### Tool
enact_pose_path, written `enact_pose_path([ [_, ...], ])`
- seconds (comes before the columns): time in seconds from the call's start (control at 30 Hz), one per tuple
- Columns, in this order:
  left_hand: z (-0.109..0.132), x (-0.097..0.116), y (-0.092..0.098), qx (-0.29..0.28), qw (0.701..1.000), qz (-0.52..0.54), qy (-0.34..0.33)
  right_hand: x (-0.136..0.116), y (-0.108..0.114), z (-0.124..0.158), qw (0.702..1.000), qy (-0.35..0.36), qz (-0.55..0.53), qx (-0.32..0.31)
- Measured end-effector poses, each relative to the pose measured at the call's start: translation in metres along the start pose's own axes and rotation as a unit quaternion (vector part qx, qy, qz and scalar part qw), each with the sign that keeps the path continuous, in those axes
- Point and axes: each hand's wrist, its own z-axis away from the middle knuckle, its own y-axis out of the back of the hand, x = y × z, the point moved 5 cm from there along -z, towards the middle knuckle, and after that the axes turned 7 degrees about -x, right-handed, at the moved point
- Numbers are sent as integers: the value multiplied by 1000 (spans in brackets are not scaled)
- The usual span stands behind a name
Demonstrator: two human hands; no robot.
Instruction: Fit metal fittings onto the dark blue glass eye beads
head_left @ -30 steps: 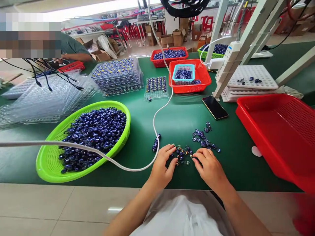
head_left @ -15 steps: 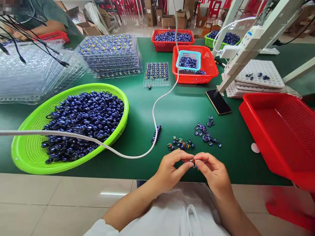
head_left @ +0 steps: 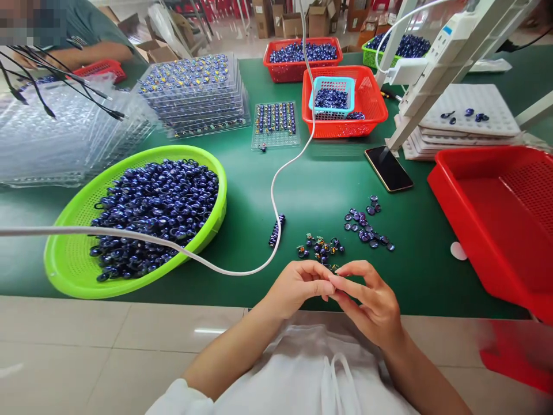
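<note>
Parts (head_left: 324, 249), one loose cluster, dark blue with green and orange bits: lying on the table (head_left: 250, 190) just beyond both hands, spreading mainly left to right, with a short tail trailing toward the fingertips. The right forefinger is ending nearest that tail; whether it is touching cannot be told.

Left hand (head_left: 296, 291), one: narrowing, with thumb and forefinger coming together at the tips, before the cluster's left half.

Right hand (head_left: 375, 302), one: meeting the left at the fingertips, its forefinger arching apart from the fingers below. Whether either hand is holding anything cannot be told; the fingers are hiding the gap.

Row (head_left: 275, 235), one, dark blue: lying left of the cluster, its long axis pointing away from the person and leaning slightly right; a white cable (head_left: 273, 199) is running along it.

Caps (head_left: 364, 236), loose: scattering right of and beyond the cluster.

Green basket (head_left: 222, 196), one: holding a dark blue heap, left.

Phone (head_left: 389, 168), one: lying beyond the caps.

Red tub (head_left: 488, 230), one: standing at right.
</note>
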Motion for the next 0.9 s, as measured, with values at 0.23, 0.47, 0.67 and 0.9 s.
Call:
enact_pose_path([
  [0.23, 3, -3, -1, 75, 997, -8, -23, 11, -4, 10, 990, -130, -2, 60],
  [0.47, 10, 8, -7, 150, 959, -184, -157, 5, 0, 6, 992, -118, 24, 31],
  [0.67, 20, 5, -10, 131, 918, -301, -223, 5, -7, 2, 995, -84, 42, 16],
  [0.9, 42, 36, 30, 228, 736, -571, -284, 16, -3, 5, 995, -92, 29, -25],
])
